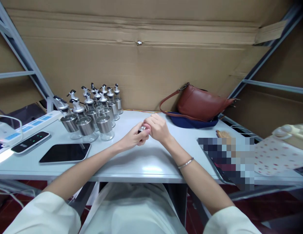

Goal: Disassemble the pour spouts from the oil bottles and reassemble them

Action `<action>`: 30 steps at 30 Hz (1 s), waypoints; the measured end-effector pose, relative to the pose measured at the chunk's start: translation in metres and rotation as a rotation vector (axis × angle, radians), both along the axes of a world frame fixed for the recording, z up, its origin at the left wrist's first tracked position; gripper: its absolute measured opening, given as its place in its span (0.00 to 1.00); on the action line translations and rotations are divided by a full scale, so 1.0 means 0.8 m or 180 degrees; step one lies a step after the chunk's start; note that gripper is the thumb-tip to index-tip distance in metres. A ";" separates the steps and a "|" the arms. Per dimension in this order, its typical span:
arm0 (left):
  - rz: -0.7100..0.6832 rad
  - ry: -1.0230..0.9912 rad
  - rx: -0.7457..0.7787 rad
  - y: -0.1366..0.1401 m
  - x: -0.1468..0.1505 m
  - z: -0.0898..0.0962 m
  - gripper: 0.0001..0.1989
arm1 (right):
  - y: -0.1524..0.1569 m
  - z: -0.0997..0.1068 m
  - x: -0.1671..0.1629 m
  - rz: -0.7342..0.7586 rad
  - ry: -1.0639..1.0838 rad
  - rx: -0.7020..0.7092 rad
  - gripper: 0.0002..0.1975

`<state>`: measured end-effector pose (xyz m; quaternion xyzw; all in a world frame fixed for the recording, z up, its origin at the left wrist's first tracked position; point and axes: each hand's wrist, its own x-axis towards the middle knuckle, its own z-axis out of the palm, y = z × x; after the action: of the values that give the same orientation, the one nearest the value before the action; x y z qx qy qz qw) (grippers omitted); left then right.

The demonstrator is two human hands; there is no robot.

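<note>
Left hand (138,135) pinched a small dark-and-silver piece (141,129) above the pale table (151,157), right hand (157,127) curled just beside it, whether gripping anything I couldn't tell, metal-banded bottles (104,124) stood leftward, reddish-brown bag (202,103) lay behind, rightward.

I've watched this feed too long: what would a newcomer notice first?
Probably the cluster of glass bottles with metal bands, on the left of the table. Next, the reddish-brown bag at the back right. In the middle, the left hand holds a small dark piece, the right hand beside it.
</note>
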<state>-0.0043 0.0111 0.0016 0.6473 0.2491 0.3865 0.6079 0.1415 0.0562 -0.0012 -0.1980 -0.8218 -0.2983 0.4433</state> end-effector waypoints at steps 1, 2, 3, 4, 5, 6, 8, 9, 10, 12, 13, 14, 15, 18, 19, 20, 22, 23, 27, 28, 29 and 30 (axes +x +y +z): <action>-0.0018 -0.0001 -0.0025 0.000 0.000 0.000 0.25 | 0.000 -0.001 -0.001 0.0030 0.0035 -0.0008 0.25; -0.0028 0.0006 -0.0051 -0.001 0.000 0.001 0.25 | 0.001 -0.002 -0.001 0.0061 0.0070 -0.0021 0.25; -0.0027 0.0017 -0.0071 -0.001 0.000 0.000 0.25 | 0.001 -0.003 -0.002 0.0098 0.0107 -0.0046 0.26; -0.0022 0.0032 -0.0087 -0.001 0.000 0.000 0.25 | 0.000 -0.004 -0.003 0.0141 0.0137 -0.0107 0.26; -0.0017 0.0048 -0.0099 -0.002 0.000 -0.002 0.25 | 0.000 -0.004 -0.004 0.0188 0.0174 -0.0225 0.27; 0.0006 0.0073 -0.0084 -0.002 0.000 -0.003 0.24 | -0.001 -0.004 -0.005 0.0243 0.0263 -0.0412 0.28; 0.0075 0.0209 0.0088 -0.002 0.000 -0.009 0.23 | -0.003 -0.002 -0.007 0.0297 0.0883 -0.0946 0.30; 0.0110 0.0309 0.0213 -0.001 0.001 -0.012 0.22 | -0.004 0.000 -0.008 0.0303 0.1359 -0.1259 0.31; 0.0132 0.0404 0.0318 0.000 0.001 -0.017 0.22 | -0.004 0.002 -0.007 0.0299 0.1845 -0.1566 0.31; 0.0160 0.0530 0.0389 0.005 0.002 -0.026 0.21 | 0.001 0.006 -0.003 0.0282 0.2485 -0.2071 0.30; 0.0182 0.0569 0.0354 0.009 0.002 -0.031 0.20 | 0.006 0.007 0.001 0.0249 0.2527 -0.2287 0.29; 0.0240 0.0603 0.0309 0.013 0.002 -0.036 0.19 | 0.013 0.007 0.006 0.0151 0.2416 -0.2531 0.26; 0.0335 0.0644 0.0292 0.019 0.000 -0.041 0.18 | 0.021 0.006 0.012 -0.0019 0.2269 -0.2786 0.24; 0.0695 0.0690 0.0357 0.035 -0.006 -0.054 0.19 | 0.050 -0.008 0.031 -0.0665 0.1896 -0.3544 0.16; 0.0773 0.0664 0.0375 0.039 -0.008 -0.057 0.19 | 0.058 -0.014 0.038 -0.0778 0.1849 -0.3675 0.14; 0.0829 0.0624 0.0395 0.042 -0.009 -0.059 0.18 | 0.066 -0.021 0.044 -0.0866 0.1812 -0.3768 0.11; 0.0885 0.0547 0.0431 0.046 -0.009 -0.061 0.16 | 0.077 -0.032 0.055 -0.1022 0.1739 -0.3852 0.06; 0.0916 0.0506 0.0452 0.046 -0.009 -0.061 0.15 | 0.080 -0.037 0.059 -0.1115 0.1695 -0.3858 0.05; 0.1071 0.0446 0.0475 0.042 -0.007 -0.055 0.14 | 0.087 -0.051 0.070 -0.1422 0.1527 -0.3664 0.08; 0.1103 0.0454 0.0472 0.042 -0.007 -0.054 0.13 | 0.088 -0.053 0.072 -0.1461 0.1483 -0.3613 0.09; 0.1125 0.0464 0.0478 0.041 -0.007 -0.053 0.13 | 0.088 -0.054 0.072 -0.1485 0.1437 -0.3574 0.09; 0.1138 0.0466 0.0488 0.042 -0.008 -0.052 0.13 | 0.088 -0.055 0.073 -0.1493 0.1389 -0.3545 0.09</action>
<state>-0.0103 0.0444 -0.0402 0.6636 0.3734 0.4580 0.4588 0.1998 0.1266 -0.0448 -0.6292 -0.6793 0.1313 0.3541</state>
